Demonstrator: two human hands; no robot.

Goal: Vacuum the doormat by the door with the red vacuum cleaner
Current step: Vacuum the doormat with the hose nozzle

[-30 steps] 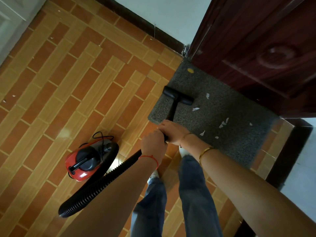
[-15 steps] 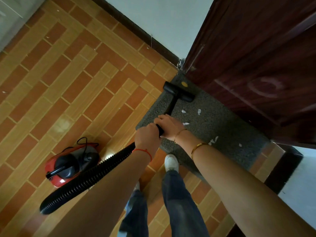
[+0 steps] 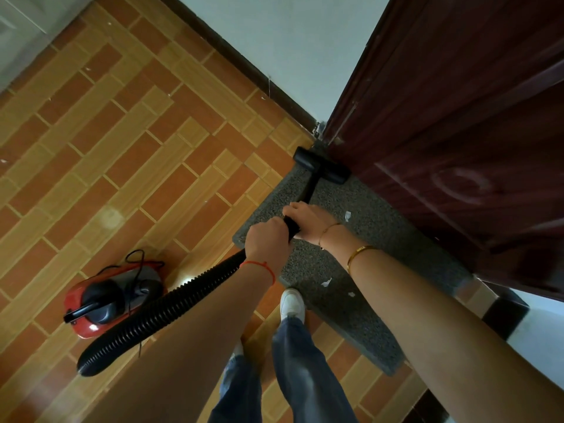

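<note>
A grey speckled doormat (image 3: 363,279) lies along the foot of a dark wooden door (image 3: 464,141). The black floor nozzle (image 3: 321,168) sits on the mat's far corner, right against the door. Its black wand (image 3: 309,190) runs back to my hands. My left hand (image 3: 268,239) grips the wand where the ribbed black hose (image 3: 158,315) begins. My right hand (image 3: 308,221) holds the wand just ahead of it. The red vacuum cleaner (image 3: 110,297) stands on the tiles at the left. A few white paper scraps (image 3: 326,282) lie on the mat.
Orange and tan brick-pattern tiles (image 3: 128,154) cover the floor. A white wall with dark skirting (image 3: 274,50) meets the door at the far corner. My white shoe (image 3: 292,303) stands at the mat's near edge. The vacuum's black cord (image 3: 137,261) loops over the machine.
The nozzle has slid forward across the mat to the far corner by the door. Fewer paper scraps show on the mat. The yellow spot near the corner is covered now.
</note>
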